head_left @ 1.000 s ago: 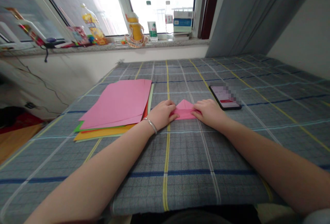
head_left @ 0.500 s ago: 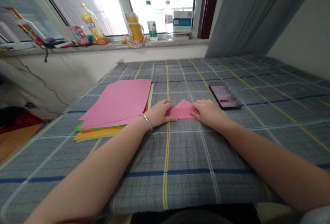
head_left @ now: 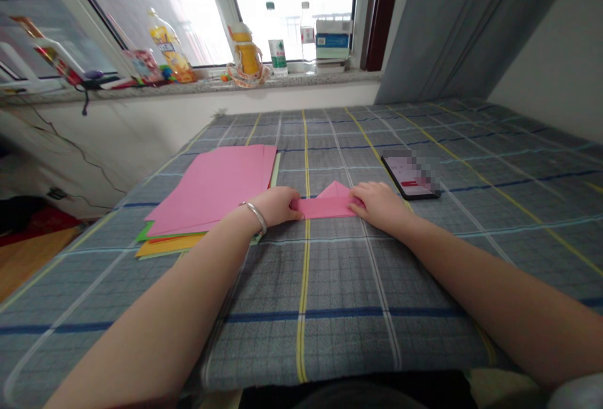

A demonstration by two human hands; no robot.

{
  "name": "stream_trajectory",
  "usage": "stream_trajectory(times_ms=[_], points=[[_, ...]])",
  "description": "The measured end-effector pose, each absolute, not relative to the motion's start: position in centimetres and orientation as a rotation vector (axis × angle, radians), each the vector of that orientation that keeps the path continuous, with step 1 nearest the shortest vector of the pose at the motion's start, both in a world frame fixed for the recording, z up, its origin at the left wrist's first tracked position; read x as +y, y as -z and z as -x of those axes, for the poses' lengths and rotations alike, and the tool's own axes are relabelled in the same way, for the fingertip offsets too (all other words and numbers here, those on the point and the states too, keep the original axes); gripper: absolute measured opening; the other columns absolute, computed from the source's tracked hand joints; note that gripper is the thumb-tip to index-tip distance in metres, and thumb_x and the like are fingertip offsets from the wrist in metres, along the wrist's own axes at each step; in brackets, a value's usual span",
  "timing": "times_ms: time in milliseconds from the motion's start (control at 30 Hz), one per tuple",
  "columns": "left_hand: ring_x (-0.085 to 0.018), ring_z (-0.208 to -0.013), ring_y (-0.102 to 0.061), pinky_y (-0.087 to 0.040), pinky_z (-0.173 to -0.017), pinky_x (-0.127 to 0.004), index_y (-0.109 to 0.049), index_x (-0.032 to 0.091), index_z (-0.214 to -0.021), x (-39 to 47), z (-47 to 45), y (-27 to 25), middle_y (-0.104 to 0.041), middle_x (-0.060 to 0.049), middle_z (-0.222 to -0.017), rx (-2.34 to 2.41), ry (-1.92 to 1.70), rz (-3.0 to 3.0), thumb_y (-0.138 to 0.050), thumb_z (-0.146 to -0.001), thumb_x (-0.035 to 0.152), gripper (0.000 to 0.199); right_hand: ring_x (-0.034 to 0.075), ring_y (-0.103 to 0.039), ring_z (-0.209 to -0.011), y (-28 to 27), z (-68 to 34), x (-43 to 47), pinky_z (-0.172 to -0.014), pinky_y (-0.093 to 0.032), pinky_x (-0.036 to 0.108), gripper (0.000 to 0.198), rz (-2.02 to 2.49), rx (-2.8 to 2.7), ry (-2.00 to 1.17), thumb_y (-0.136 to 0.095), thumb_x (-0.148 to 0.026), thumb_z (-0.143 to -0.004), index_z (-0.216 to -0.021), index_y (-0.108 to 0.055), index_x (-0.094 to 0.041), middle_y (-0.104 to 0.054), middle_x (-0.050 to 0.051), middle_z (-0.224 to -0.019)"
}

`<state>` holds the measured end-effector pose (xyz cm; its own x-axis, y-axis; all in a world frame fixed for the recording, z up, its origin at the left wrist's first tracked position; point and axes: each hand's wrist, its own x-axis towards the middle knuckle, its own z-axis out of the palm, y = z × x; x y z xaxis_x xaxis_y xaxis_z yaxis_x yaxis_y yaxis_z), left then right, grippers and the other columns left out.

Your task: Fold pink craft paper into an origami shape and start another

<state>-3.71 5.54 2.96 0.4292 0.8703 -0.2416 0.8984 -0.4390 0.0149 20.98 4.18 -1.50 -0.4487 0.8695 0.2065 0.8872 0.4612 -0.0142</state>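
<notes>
A folded sheet of pink paper (head_left: pixel 326 207) lies on the checked cloth, with a straight band along its near side and a pointed peak rising behind it. My left hand (head_left: pixel 277 204), a silver bangle at its wrist, pinches the band's left end between thumb and fingers. At the right end, my right hand (head_left: pixel 380 205) grips the paper, its fingers curled over the edge and hiding that corner. Most of the band shows between the two hands.
A stack of coloured paper (head_left: pixel 221 183), pink on top, lies left of my left hand. Beyond my right hand rests a phone (head_left: pixel 409 176). Bottles, a yellow cup (head_left: pixel 247 51) and boxes (head_left: pixel 333 41) stand on the windowsill behind the checked cloth (head_left: pixel 339 277).
My left hand has slid left along the band to its end, uncovering more of the pink paper. My right hand has stayed in place.
</notes>
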Motion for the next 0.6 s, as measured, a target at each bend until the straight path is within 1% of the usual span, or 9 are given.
stream_trajectory(times_ms=[100, 233, 433, 533, 600], points=[[-0.018, -0.072, -0.061, -0.039, -0.06, -0.025, -0.064, 0.018, -0.082, 5.52, 3.97, -3.09, -0.067, -0.002, -0.077, 1.597, 0.272, -2.495, -0.06, -0.078, 0.032, 0.015, 0.022, -0.059, -0.091, 1.46, -21.01, 4.2, -0.077, -0.036, 0.032, 0.018, 1.535, -2.526, 0.128, -0.054, -0.032, -0.09, -0.095, -0.065, -0.018, -0.067, 0.006, -0.095], [-0.018, -0.069, -0.061, -0.04, -0.058, -0.025, -0.064, 0.019, -0.077, 5.64, 4.22, -2.87, -0.067, -0.001, -0.072, 1.586, 0.235, -2.525, -0.059, -0.076, 0.03, 0.012, 0.022, -0.058, -0.092, 1.4, -21.02, 4.18, -0.077, -0.036, 0.032, 0.018, 1.534, -2.522, 0.118, -0.054, -0.032, -0.09, -0.095, -0.064, -0.018, -0.066, 0.007, -0.095], [-0.019, -0.068, -0.061, -0.045, -0.064, -0.027, -0.065, 0.018, -0.076, 5.54, 4.3, -2.83, -0.067, -0.004, -0.074, 1.564, 0.188, -2.6, -0.058, -0.076, 0.026, 0.011, 0.022, -0.058, -0.091, 1.42, -20.97, 4.2, -0.078, -0.036, 0.032, 0.018, 1.54, -2.531, 0.103, -0.054, -0.032, -0.09, -0.094, -0.063, -0.018, -0.066, 0.007, -0.095], [-0.019, -0.071, -0.062, -0.047, -0.068, -0.028, -0.065, 0.017, -0.085, 5.23, 4.21, -2.68, -0.067, -0.005, -0.079, 1.562, 0.195, -2.599, -0.054, -0.077, 0.02, 0.013, 0.022, -0.058, -0.091, 1.42, -20.95, 4.22, -0.078, -0.037, 0.032, 0.019, 1.535, -2.533, 0.107, -0.053, -0.032, -0.09, -0.094, -0.063, -0.018, -0.066, 0.007, -0.095], [-0.021, -0.079, -0.063, -0.048, -0.074, -0.03, -0.063, 0.015, -0.099, 4.9, 3.95, -2.22, -0.067, -0.008, -0.09, 1.56, 0.14, -2.623, -0.052, -0.079, 0.017, 0.023, 0.022, -0.058, -0.092, 1.39, -20.94, 4.19, -0.079, -0.037, 0.032, 0.019, 1.534, -2.528, 0.1, -0.053, -0.032, -0.09, -0.095, -0.064, -0.017, -0.066, 0.007, -0.095]])
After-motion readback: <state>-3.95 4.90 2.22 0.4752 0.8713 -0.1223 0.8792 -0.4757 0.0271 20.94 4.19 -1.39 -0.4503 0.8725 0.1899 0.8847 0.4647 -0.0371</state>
